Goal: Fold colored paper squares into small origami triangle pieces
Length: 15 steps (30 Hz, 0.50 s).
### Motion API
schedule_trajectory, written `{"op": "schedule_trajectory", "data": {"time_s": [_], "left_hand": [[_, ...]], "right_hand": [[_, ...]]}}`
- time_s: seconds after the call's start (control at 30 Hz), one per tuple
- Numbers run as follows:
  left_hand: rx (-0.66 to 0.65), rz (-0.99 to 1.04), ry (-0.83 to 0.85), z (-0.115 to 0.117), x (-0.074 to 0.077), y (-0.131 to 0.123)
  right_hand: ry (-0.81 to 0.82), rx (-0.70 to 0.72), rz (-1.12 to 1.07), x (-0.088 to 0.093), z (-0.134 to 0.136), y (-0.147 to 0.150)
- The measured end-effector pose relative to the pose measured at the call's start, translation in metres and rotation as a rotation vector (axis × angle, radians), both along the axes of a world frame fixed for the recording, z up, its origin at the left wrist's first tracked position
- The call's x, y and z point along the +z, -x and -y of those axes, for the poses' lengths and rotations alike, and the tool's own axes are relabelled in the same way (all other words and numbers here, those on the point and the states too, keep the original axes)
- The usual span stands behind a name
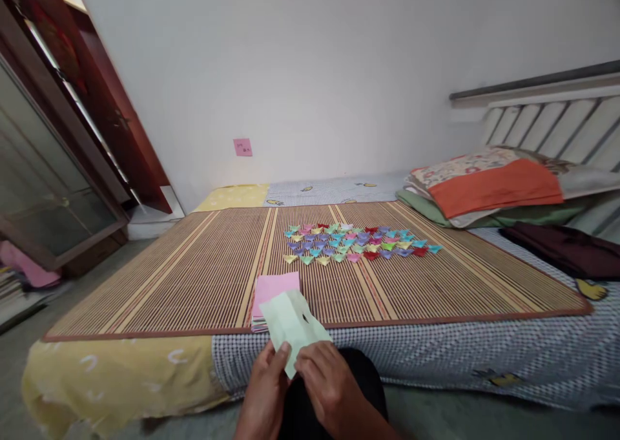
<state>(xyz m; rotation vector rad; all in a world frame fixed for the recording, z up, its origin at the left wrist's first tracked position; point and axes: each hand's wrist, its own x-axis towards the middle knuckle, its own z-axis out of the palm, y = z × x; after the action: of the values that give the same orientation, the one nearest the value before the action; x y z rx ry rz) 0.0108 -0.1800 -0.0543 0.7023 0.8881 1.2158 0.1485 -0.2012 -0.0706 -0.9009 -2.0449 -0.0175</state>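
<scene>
At six o'clock in the view, a pale green paper sheet [285,317] is pinched by the left hand [266,382] at its seven o'clock edge and the right hand [329,382] at five. Probably feather-light, easily creased or torn; edges suit gentle fingertips. A pink-topped paper stack [276,287] lies towards eleven.
</scene>
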Motion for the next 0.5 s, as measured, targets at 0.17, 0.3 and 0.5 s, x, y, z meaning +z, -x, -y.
{"op": "schedule_trajectory", "data": {"time_s": [0.17, 0.3, 0.5], "left_hand": [[0.006, -0.067, -0.022, 0.005, 0.006, 0.0], [-0.062, -0.02, 0.006, 0.012, 0.009, 0.004], [-0.113, 0.001, 0.013, 0.021, 0.015, 0.002]], "right_hand": [[0.07, -0.083, -0.293, 0.011, 0.003, -0.023], [0.463, -0.285, -0.707, 0.013, -0.008, -0.05], [0.923, 0.113, -1.01, 0.014, -0.013, -0.048]]}}
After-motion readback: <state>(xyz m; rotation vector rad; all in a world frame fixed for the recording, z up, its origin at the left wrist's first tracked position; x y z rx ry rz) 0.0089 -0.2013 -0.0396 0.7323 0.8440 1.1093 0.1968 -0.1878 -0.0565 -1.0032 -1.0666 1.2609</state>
